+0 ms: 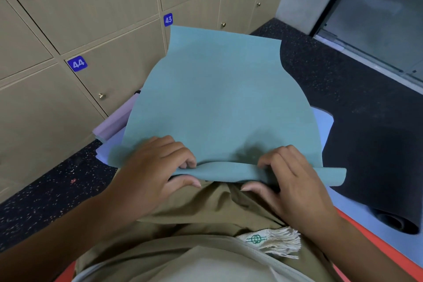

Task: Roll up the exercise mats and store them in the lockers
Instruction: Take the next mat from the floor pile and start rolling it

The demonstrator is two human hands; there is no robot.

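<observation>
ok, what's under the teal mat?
Under the teal mat: a pale blue mat showing at both sides, a pink mat poking out left. Anything beneath the middle is covered.

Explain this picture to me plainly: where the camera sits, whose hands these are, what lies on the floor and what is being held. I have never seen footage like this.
There is no machine here. The single picture comes from a camera worn on a person's head, looking down at their own hands. The left hand and the right hand both grip the near edge of a teal exercise mat, curling it into the first turn of a roll. It lies over a pale blue mat and a pink mat. A black mat, partly rolled, lies to the right on the dark speckled floor. Behind stand numbered beige lockers, doors closed.
</observation>
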